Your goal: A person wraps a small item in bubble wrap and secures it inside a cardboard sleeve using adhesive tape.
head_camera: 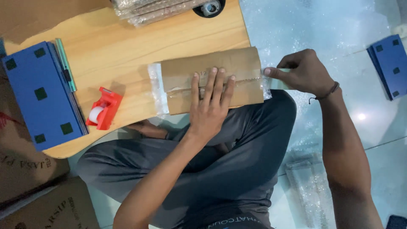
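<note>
Your left hand (210, 104) lies flat, fingers slightly spread, pressing the cardboard parcel (212, 79) down at the near edge of the wooden board (127, 46), above your crossed legs (220, 152). Your right hand (303, 72) pinches the clear tape (271, 75) at the parcel's right end. Left of them sit a red tape dispenser (104, 109) and a blue stack (40, 95).

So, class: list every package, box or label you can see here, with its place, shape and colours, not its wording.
Cardboard-wrapped parcel: table edge, flat brown rectangle, taped, bubble wrap at both ends, under the left hand; right hand pinches its right end.
Cardboard boxes: bottom left, brown, printed.
Bubble-wrapped bundles: top, clear.
</note>
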